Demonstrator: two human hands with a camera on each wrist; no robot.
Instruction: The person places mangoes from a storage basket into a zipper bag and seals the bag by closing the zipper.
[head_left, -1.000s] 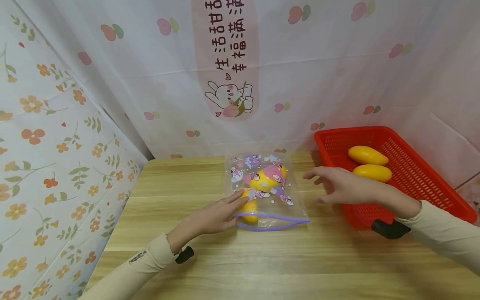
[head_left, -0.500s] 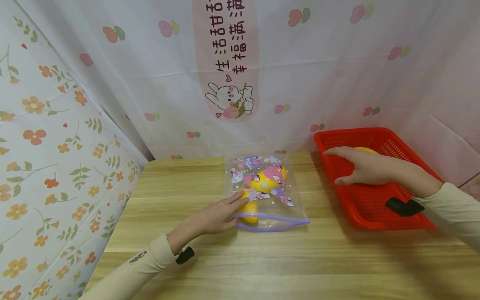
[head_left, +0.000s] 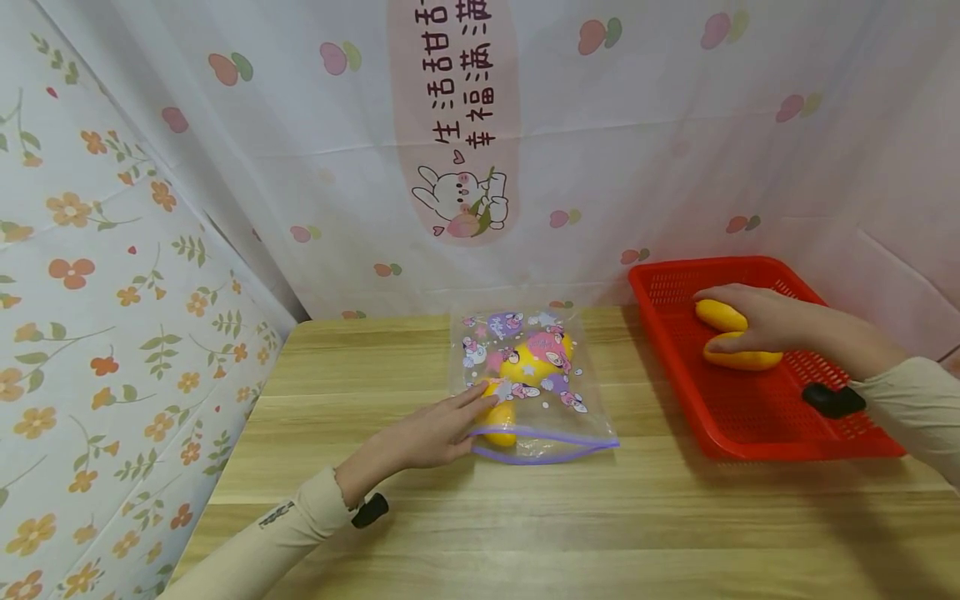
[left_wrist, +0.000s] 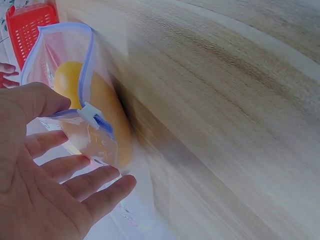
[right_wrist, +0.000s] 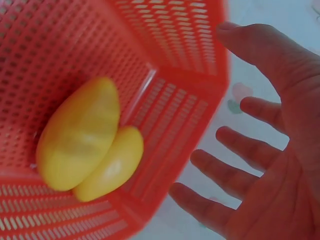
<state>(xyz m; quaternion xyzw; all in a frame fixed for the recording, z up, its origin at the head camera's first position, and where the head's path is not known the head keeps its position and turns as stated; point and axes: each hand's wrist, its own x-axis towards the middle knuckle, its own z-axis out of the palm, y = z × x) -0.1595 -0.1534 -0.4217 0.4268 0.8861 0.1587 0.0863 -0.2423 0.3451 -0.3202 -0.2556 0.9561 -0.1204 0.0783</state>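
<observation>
A clear zip bag (head_left: 592,417) printed with pink and purple pictures lies flat, its purple-edged mouth toward me. Yellow mangoes (head_left: 528,367) show through its film. My left hand (head_left: 431,429) rests on the bag's left side, fingertips over the mango nearest the mouth. In the left wrist view, the fingers look fairly straight, with the thumb at the bag's edge beside a white slider (left_wrist: 89,114). My right hand (head_left: 776,321) reaches over a red basket (head_left: 693,400), above two more mangoes (right_wrist: 80,135). Seen from the right wrist, its fingers are spread and apart from the fruit.
The basket stands at the right of the wooden table (head_left: 450,525), with perforated walls and a raised rim. A printed white curtain (head_left: 337,167) hangs behind the table, and a floral cloth (head_left: 112,333) borders its left side.
My right hand has moved right from beside the bag, over the basket's rim, to above the mangoes inside. My left hand and the bag stay in place.
</observation>
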